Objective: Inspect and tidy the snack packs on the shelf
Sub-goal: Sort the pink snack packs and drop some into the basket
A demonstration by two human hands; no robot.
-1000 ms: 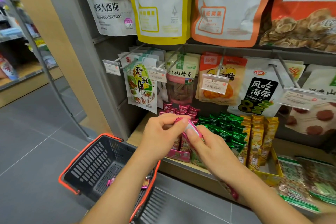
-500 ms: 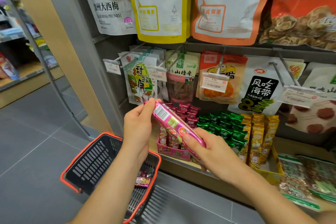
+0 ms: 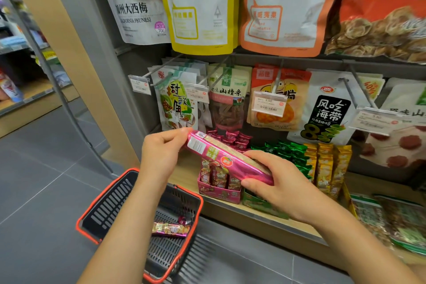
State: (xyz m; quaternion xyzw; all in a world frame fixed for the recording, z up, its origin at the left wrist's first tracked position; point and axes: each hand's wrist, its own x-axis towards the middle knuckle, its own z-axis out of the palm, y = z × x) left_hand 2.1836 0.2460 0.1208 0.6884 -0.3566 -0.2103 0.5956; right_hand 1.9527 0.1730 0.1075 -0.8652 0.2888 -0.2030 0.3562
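Head cam has both hands on one pink pack (image 3: 227, 159), held in the air in front of the shelf (image 3: 253, 214), right above the pink box (image 3: 219, 191), tilted with its left end higher. Left hand (image 3: 159, 157) pinches the upper end and the right hand (image 3: 276, 182) has its grip curled round the lower end, so both are grasping the pack

Looks to me like the inspect bit, label side up. I'd keep the hold light at the ends, not squash the middle, roll it to check the seams and print, and stay over the shelf in case it slips. Then slot it back upright, face out, matching its neighbours

Containers: the pink box holds more of these packs standing upright. Green packs (image 3: 285, 150) and yellow packs (image 3: 327, 166) stand in rows just to its right. The basket (image 3: 110, 203) sits below the left forearm with one wrapped pack (image 3: 170, 229) lying in it, plus something small and dark red behind that, can't tell what
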